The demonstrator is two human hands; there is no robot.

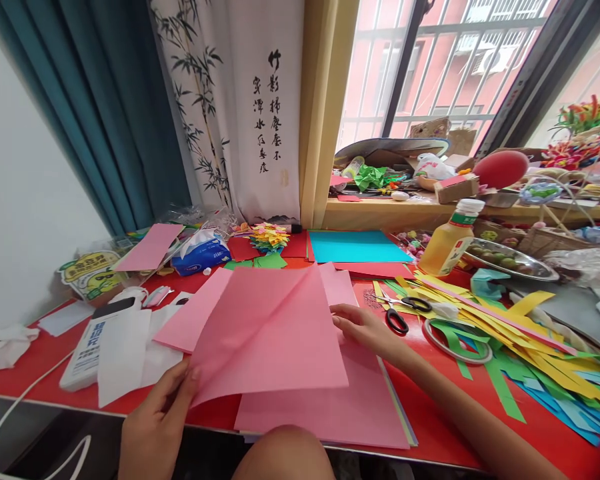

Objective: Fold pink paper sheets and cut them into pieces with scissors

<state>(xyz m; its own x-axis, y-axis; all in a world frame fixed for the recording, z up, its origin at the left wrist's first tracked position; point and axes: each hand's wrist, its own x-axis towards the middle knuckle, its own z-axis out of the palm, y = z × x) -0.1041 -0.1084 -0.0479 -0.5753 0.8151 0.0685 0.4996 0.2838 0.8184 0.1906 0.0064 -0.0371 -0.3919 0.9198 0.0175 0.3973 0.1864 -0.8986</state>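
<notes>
Head view: left hand [155, 413] pinches the near left corner of a pink sheet [280, 347], thumb on top; right hand [363, 327] is at the sheet's right edge, fingers stretched out, cannot tell if it grips. Sheet is raised at the near left, diagonal bend across it, over a pink paper stack [325, 423] at the near middle of the red tabletop [440, 420]. Another pink sheet pokes out left, under the raised one. Right of the right hand: scissors [391, 311], blades partly apart, then a ring-shaped roll [427, 335] with green strips through and around it, then a pile of yellow strips [480, 319] with green and blue ones nearer. Bottle [447, 245] stands beyond these. Far middle: blue sheet [360, 247] on red paper. Far left: blue tissue pack [203, 259]. Nearer left: white papers [125, 350].
</notes>
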